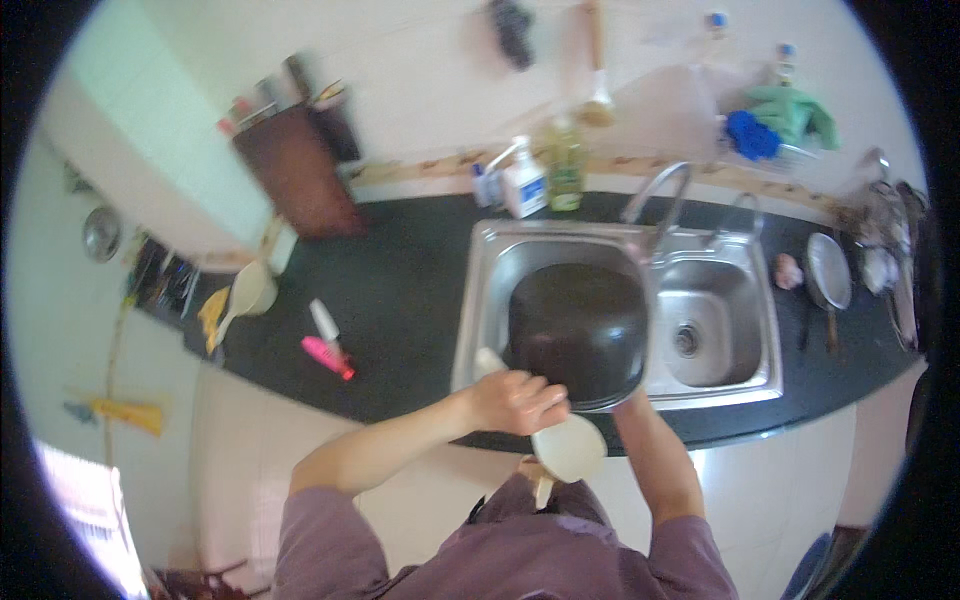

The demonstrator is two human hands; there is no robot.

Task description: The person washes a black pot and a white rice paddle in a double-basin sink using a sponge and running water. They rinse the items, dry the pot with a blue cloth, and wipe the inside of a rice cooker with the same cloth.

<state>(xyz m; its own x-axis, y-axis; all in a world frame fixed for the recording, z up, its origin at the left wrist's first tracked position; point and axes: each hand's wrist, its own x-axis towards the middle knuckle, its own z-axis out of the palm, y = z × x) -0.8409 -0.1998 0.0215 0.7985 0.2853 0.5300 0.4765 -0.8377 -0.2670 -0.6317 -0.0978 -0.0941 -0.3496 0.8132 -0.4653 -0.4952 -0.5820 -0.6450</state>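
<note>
My left hand is closed around a white handle at the near edge of the large sink bowl; a round white bowl-like end hangs just past its fingers, over the counter's front edge. A big dark pan or wok tilts in the large basin of the steel double sink. At the pan's near right rim is my right hand, its fingers hidden behind the pan. The forearm reaches up to that rim, so the hand appears to hold it.
Behind the sink stand a curved faucet, a white pump bottle and a green-yellow bottle. Left on the dark counter lie a knife, a pink object and a cream dipper. A small pan sits at right.
</note>
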